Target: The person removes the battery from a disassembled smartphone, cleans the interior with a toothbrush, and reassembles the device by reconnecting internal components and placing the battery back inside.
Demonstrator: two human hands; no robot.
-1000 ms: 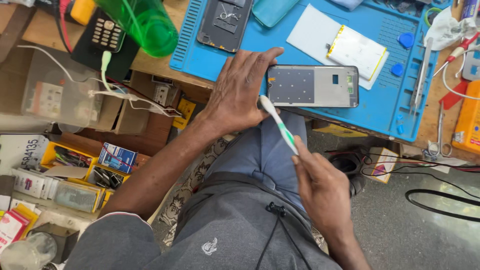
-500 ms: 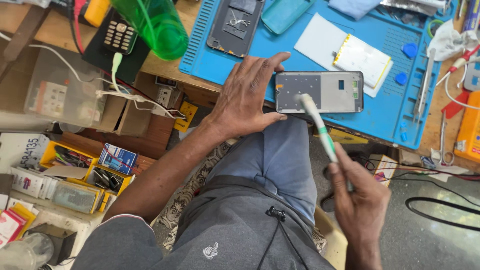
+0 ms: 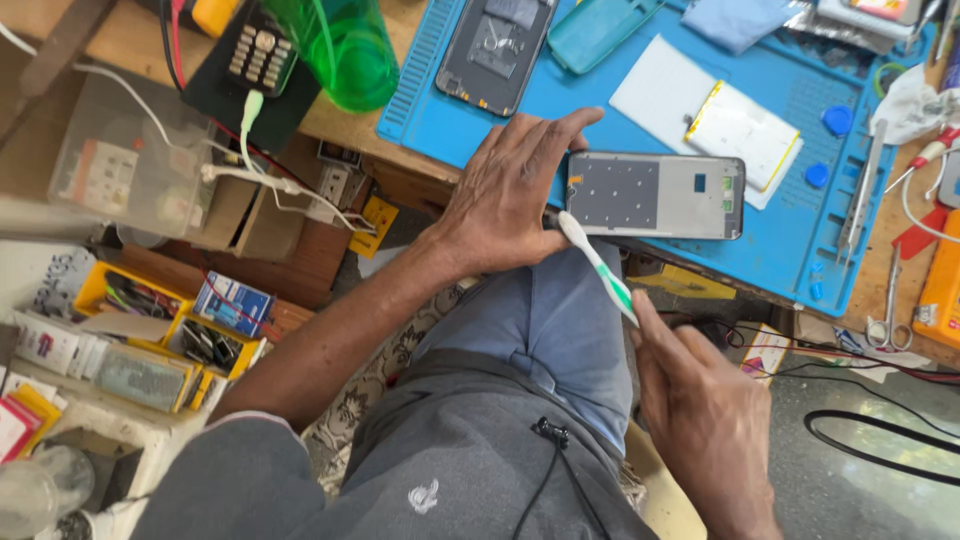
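Observation:
A grey phone frame (image 3: 655, 195) lies on its side at the near edge of the blue work mat (image 3: 790, 250). My left hand (image 3: 505, 195) steadies the frame's left end, fingers spread along its top and side. My right hand (image 3: 705, 420) grips the handle of a white and green toothbrush (image 3: 598, 265). The brush head touches the frame's lower left corner, right beside my left thumb.
Farther back on the mat are a second phone back (image 3: 497, 52), a teal case (image 3: 595, 30) and a flat white and yellow battery (image 3: 738, 128). A green bottle (image 3: 345, 45) and a keypad phone (image 3: 255, 52) sit at the left. Tweezers (image 3: 862, 190) and scissors (image 3: 885, 310) lie at the right.
The brush head has moved from the middle of the frame down to its lower left corner. My right hand came back in toward my body. My left hand stayed on the frame.

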